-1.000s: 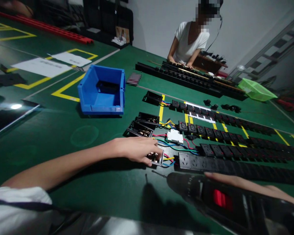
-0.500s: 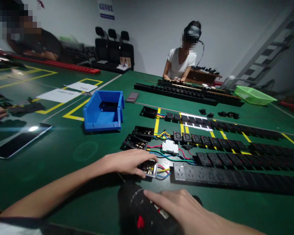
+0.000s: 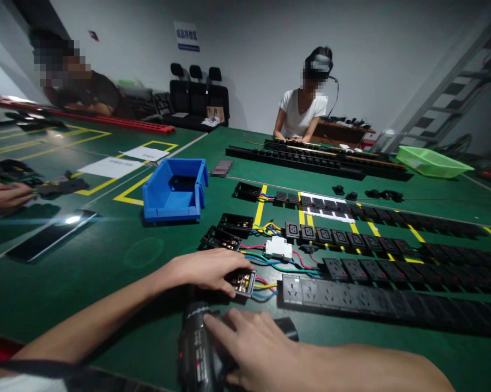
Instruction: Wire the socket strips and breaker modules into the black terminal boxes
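Observation:
My left hand [image 3: 214,270] is closed around a small black terminal box [image 3: 249,289], fingers over its far edge and thumb at the near side. Brass terminals show inside the box, and coloured wires [image 3: 267,288] run from it toward a black socket strip [image 3: 331,296]. Just in front of it, my right hand [image 3: 253,340] grips a black cordless drill [image 3: 196,348] with a numbered collar. The palm and wrist hide most of the drill's handle. Whether its tip touches the box cannot be made out.
Beyond lie more socket strips [image 3: 351,239], terminal boxes and a white breaker [image 3: 278,248]. A blue bin [image 3: 171,209] and a phone [image 3: 53,237] are to the left. A green basket [image 3: 431,161] stands far right. One co-worker [image 3: 302,111] sits opposite; another's hand [image 3: 6,196] shows at left.
My right hand and the drill have shifted left, and the drill's body has turned so its side shows. My left hand stays on the terminal box. The view has tilted slightly.

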